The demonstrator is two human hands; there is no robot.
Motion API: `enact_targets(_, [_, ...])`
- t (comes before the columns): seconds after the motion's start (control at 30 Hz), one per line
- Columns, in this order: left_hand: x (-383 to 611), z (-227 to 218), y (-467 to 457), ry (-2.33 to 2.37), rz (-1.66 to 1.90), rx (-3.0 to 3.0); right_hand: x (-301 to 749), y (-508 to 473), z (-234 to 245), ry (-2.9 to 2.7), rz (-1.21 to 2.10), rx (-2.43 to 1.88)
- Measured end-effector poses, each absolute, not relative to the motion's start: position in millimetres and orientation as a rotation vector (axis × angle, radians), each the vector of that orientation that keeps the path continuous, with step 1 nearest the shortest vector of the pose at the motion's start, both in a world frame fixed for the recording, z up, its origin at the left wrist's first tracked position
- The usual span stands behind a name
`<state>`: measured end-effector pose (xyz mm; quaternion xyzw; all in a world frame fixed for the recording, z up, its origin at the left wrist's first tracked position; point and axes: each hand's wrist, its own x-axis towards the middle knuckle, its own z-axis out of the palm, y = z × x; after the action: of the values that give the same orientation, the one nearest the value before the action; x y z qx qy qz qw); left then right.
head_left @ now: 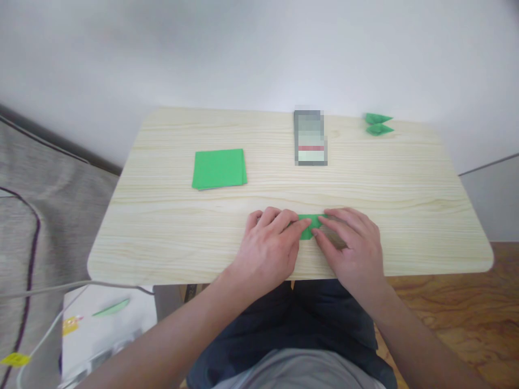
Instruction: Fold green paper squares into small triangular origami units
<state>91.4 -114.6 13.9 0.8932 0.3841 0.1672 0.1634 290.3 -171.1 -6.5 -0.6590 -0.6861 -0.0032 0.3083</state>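
Observation:
A small folded piece of green paper (pixel 310 224) lies near the front edge of a light wooden table (pixel 170 227). My left hand (pixel 270 246) presses on its left end with fingers curled and pinched onto it. My right hand (pixel 352 243) holds its right end down with fingertips pressed together on the fold. Most of the paper is hidden under both hands. A stack of square green paper sheets (pixel 219 168) rests at the middle left of the table, away from both hands.
A phone (pixel 310 138) stands at the back centre of the table. Two small folded green pieces (pixel 378 123) lie at the back right corner. A white wall is behind. On the left are a grey fabric surface, a cable and a white box (pixel 101 329); wooden floor shows at right.

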Motion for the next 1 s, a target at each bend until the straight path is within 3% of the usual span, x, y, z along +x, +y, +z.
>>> enact_targets(0.47, [92.4, 11.6, -118.3, 1.103, 0.476, 2.569, 289.0, -178.0, -11.2, -1.718, -0.095, -1.812])
enact_targets(1.0, [79.5, 21.7, -112.3, 0.967, 0.522, 2.487, 311.7, -149.3, -3.6, -1.856, 0.084, -1.705])
